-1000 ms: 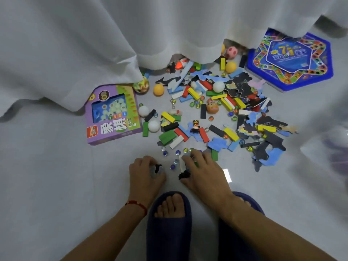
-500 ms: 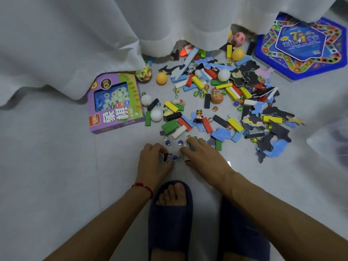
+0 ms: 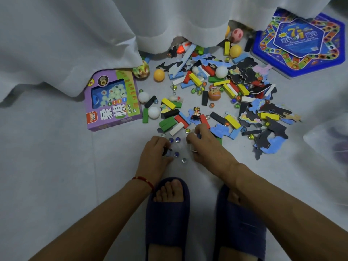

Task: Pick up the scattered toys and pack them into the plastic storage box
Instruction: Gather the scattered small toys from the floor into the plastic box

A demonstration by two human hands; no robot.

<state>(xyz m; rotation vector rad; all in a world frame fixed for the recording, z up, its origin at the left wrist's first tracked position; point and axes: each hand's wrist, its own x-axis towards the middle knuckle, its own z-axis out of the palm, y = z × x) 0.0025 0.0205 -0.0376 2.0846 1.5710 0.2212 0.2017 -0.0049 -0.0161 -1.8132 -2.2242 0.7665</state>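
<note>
Though mostly cut off at the frame's right edge, the clear plastic storage box [image 3: 327, 144] shows a translucent rounded corner w/ something purplish blurred inside; can't tell what. White curtain [image 3: 75, 34], soft folds, drapes over the top of the grey tiled floor [image 3: 47, 176] and covers part of the toy pile. Blue hexagonal board-game box [image 3: 299, 44], glossy, star pattern on lid, lies closed top right. Purple cardboard chess box [image 3: 113, 100] lies left of the pile, clear window showing round pale pieces inside.

Pile between them: flat dark and blue foam puzzle pieces [image 3: 267, 144], jagged outlines; rectangular wooden blocks [image 3: 168, 122] in green, red, yellow, black, white; smooth white and orange ping-pong balls [image 3: 153, 112]; small toy figure [image 3: 195, 114]; tiny glass marbles [image 3: 177, 154], some blue, some clear.

Left hand [image 3: 156, 155], red string at wrist, fingers curled over marbles at the pile's near edge, pinching something small and dark; can't tell exactly what. Right hand [image 3: 205, 146] just beside it, fingers curled round small pieces, a white one peeking out below. Dark blue slippers [image 3: 167, 219] sit under both forearms.
</note>
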